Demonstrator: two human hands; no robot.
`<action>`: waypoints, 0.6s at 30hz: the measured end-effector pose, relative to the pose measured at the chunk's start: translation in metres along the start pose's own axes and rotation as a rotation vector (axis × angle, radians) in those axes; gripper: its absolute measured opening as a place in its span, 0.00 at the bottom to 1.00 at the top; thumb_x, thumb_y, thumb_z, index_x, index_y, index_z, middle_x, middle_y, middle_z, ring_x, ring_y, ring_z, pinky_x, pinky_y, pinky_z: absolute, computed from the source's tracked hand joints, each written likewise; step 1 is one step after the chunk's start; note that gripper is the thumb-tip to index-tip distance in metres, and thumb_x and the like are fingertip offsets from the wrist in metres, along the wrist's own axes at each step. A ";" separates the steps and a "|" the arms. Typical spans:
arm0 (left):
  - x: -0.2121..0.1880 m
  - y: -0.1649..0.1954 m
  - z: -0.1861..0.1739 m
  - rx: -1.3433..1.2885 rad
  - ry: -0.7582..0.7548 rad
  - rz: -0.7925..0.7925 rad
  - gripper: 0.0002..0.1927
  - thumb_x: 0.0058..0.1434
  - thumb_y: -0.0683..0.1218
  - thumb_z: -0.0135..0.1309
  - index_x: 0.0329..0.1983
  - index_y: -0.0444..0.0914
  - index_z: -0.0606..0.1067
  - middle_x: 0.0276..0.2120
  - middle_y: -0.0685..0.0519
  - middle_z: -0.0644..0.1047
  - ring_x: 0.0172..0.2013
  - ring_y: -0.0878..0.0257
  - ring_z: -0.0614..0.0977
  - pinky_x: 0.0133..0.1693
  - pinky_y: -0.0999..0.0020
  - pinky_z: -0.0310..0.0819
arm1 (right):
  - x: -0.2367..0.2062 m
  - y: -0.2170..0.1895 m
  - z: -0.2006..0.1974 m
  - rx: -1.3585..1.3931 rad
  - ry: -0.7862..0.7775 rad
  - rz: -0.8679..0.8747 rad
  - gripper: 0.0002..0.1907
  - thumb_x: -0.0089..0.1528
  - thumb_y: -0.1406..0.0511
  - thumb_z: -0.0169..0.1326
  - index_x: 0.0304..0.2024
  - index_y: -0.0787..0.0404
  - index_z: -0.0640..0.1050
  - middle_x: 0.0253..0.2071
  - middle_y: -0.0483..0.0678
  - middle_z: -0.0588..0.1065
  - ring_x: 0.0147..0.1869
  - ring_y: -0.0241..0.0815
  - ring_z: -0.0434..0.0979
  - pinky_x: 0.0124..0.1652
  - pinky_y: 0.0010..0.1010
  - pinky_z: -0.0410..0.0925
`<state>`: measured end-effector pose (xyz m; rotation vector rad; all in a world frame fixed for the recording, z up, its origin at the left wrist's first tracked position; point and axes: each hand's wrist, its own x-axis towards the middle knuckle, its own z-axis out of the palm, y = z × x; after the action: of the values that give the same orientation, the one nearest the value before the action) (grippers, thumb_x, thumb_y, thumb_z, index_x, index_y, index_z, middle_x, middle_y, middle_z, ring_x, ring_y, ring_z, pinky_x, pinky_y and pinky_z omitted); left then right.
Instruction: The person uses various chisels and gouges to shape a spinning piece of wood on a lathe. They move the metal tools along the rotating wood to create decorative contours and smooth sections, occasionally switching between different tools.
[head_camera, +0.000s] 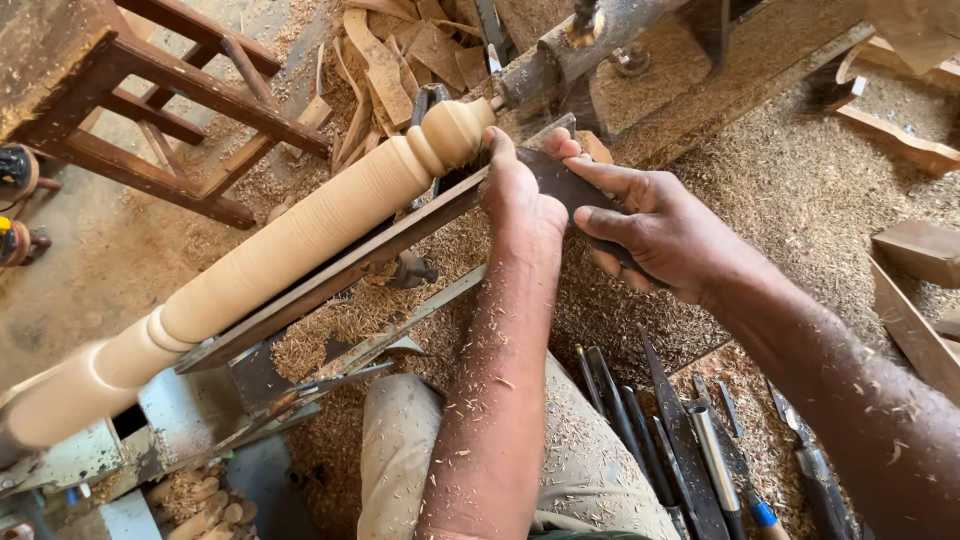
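A pale turned wooden spindle (270, 250) lies mounted on a lathe, running from the lower left up to a rounded knob near the metal lathe centre (535, 65). My left hand (515, 200) rests on the dark tool rest (340, 275) and presses on the front of a dark flat chisel (560, 180) right beside the knob. My right hand (650, 225) grips the same chisel farther back, its fingers wrapped over the blade. The chisel's tip is hidden under my left hand.
Several chisels and gouges (690, 450) lie in sawdust by my right forearm. A brown wooden stool frame (170, 110) stands at the upper left. Wood offcuts (400, 60) pile behind the lathe, planks (915, 300) lie at the right. My knee (400, 450) is below.
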<state>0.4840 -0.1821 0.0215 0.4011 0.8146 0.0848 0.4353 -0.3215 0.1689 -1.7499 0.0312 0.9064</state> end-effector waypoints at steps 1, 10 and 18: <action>0.001 0.001 0.000 0.000 -0.006 -0.026 0.35 0.71 0.68 0.37 0.39 0.30 0.72 0.26 0.42 0.77 0.25 0.52 0.79 0.29 0.55 0.79 | -0.002 -0.002 0.001 0.004 0.012 0.004 0.32 0.64 0.64 0.51 0.72 0.47 0.66 0.15 0.42 0.69 0.13 0.29 0.59 0.14 0.23 0.56; -0.015 0.022 0.003 0.115 0.060 -0.062 0.22 0.69 0.61 0.47 0.56 0.42 0.64 0.28 0.41 0.79 0.23 0.53 0.80 0.24 0.56 0.79 | -0.021 -0.002 0.034 0.104 0.096 -0.034 0.35 0.66 0.65 0.49 0.75 0.48 0.57 0.17 0.41 0.70 0.15 0.29 0.62 0.15 0.22 0.59; -0.013 0.025 -0.004 0.194 -0.070 -0.061 0.24 0.66 0.58 0.54 0.58 0.43 0.65 0.28 0.39 0.80 0.22 0.52 0.81 0.21 0.58 0.79 | -0.017 0.012 0.059 0.117 0.207 -0.078 0.36 0.66 0.64 0.50 0.76 0.51 0.55 0.18 0.42 0.70 0.15 0.29 0.63 0.15 0.22 0.59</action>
<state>0.4743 -0.1607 0.0381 0.5593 0.7672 -0.0652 0.3854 -0.2843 0.1630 -1.7175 0.1474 0.6512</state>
